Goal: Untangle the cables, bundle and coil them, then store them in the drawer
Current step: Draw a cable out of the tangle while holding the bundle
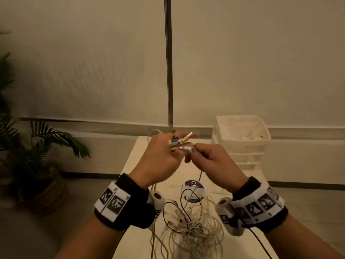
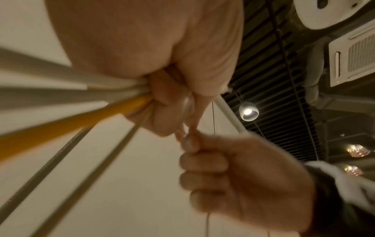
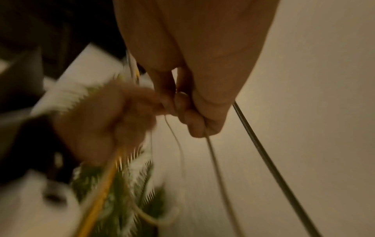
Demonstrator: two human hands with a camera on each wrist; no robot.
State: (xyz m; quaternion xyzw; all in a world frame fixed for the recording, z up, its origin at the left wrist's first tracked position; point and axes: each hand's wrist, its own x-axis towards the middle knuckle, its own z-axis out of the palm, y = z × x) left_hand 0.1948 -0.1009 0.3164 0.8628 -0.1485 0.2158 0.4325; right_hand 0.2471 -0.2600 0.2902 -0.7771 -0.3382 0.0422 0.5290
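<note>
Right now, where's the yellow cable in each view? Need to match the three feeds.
Head: the yellow cable is thin, running down from the hands into the tangle on the table.
Left wrist: thick yellow band from the lower left edge up into the left hand.
Right wrist: blurred, lower left, dropping below the left hand.
Shared landmark: the right hand, fisted on a thin pale cable, shows in all three.

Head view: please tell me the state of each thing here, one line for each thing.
Left hand: raised, grips several cable ends together.
Right hand: raised, pinches one silver connector.
Cable ends: gathered, plugs stick out of the left hand.
Cable pile: tangled, lies on the table.
Drawer unit: top drawer open, holds pale things.
</note>
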